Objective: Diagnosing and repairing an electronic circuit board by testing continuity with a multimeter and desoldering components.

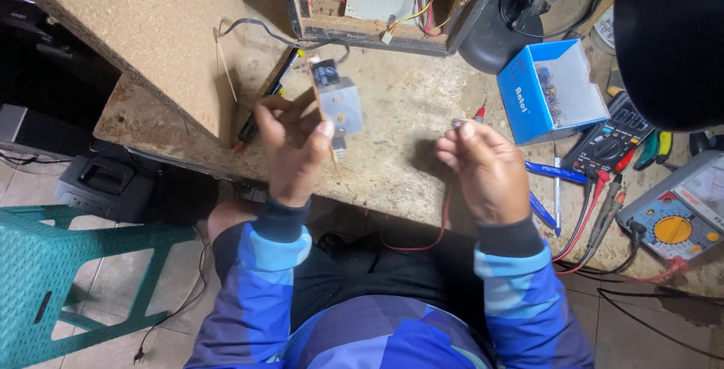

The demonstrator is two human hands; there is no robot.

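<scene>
The left hand (290,146) holds a small rectangular circuit board with a black block component and pale backing (335,94), pinched by thumb and fingertips at its lower edge and raised above the worn, stained chipboard counter (400,113). The board stands tilted, its upper end toward the open wooden cabinet with loose red, yellow and white wires (377,0).

The right hand (486,169) is closed narrowly around a small metallic part (458,123) at its fingertips; what the part is cannot be told. A thin red wire (422,241) runs down from under this hand toward the lap.

Just to the right lie an open blue cardboard box of small components (547,90), two blue pens (554,188), a black multimeter with red and black probes (611,143) and a grey analogue meter with a yellow dial (675,222).

Hazards, as judged:
- The board is gripped at one edge only. A loosened pinch would drop it onto the counter or over the front edge to the floor.
- The small part is held by the fingertips alone and could slip and be lost on the mottled surface.
- A snag on the red wire could jerk the right hand.
- A sweep of the right forearm could scatter the pens or probes.
</scene>
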